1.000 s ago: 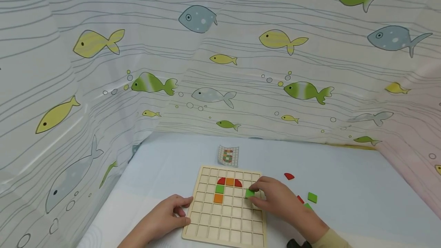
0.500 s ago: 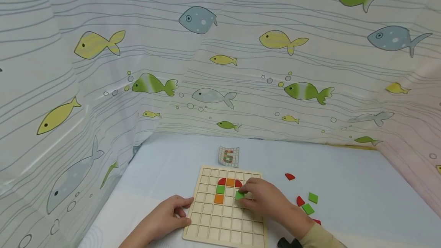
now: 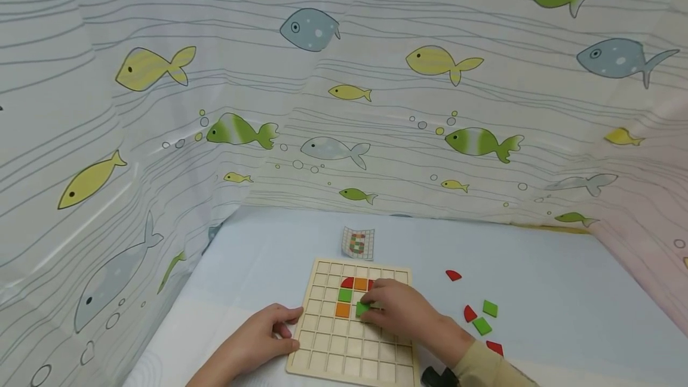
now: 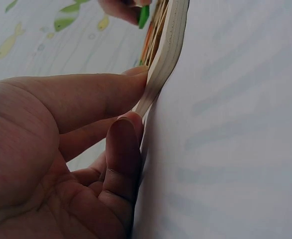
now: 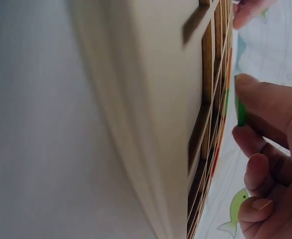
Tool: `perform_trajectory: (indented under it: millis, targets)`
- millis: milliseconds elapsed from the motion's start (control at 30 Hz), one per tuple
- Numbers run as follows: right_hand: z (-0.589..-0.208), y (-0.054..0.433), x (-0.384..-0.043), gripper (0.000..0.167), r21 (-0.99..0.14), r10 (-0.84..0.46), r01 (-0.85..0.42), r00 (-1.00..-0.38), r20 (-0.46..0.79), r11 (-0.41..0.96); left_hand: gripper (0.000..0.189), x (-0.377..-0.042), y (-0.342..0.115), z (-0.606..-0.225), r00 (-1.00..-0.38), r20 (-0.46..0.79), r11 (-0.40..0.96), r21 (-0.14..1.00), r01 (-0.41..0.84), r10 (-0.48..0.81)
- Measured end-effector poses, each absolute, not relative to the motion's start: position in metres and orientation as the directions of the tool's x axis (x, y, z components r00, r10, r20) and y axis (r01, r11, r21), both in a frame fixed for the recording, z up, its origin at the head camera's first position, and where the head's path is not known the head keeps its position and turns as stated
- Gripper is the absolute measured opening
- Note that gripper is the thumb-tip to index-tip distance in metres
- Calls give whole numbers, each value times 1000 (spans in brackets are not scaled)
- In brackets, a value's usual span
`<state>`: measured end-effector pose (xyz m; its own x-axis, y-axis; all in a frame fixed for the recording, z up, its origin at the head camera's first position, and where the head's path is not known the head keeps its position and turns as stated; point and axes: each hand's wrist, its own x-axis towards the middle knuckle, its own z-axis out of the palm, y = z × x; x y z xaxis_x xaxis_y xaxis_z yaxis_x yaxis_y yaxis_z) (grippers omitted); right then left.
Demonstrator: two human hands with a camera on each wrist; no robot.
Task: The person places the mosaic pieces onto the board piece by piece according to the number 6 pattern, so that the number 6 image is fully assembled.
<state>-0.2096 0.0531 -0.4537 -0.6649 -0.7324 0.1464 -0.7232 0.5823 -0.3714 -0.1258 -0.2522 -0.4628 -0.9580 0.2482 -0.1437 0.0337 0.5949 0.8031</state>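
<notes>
A pale wooden grid board (image 3: 328, 354) lies on the table. My left hand (image 3: 263, 336) grips its left edge; in the left wrist view the thumb and fingers pinch the board's rim. Between thumb and fingertips, my right hand (image 3: 405, 309) pinches a green square tile (image 3: 362, 309) over the board, just right of the orange square (image 3: 342, 310). The right wrist view shows this green tile (image 5: 240, 107) held a little above the grid. Set in the board are a red quarter-circle (image 3: 347, 283), an orange square (image 3: 361, 283), a green square (image 3: 344, 295) and another red piece, partly hidden by my right hand.
A small paper card (image 3: 358, 243) with a coloured grid pattern lies behind the board. To the right are loose tiles: green squares (image 3: 490, 308) and red quarter-circles (image 3: 454, 275). A black object (image 3: 438, 377) sits under my right forearm. Fish-printed sheets surround the table.
My right hand has moved left across the board with the green tile, uncovering loose tiles at the right. My left hand stays on the board's edge.
</notes>
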Motion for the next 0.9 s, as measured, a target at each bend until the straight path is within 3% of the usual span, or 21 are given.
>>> perform_trajectory:
  millis: [533, 900]
  targets:
    - [-455, 39, -208, 24, -379, -737, -704, -671, 80, 600, 62, -125, -252, -461, -959, -145, 603, 797, 33, 244]
    - [-455, 44, -208, 37, -396, -752, -704, -657, 49, 589, 63, -126, -252, -462, -958, -141, 594, 804, 36, 249]
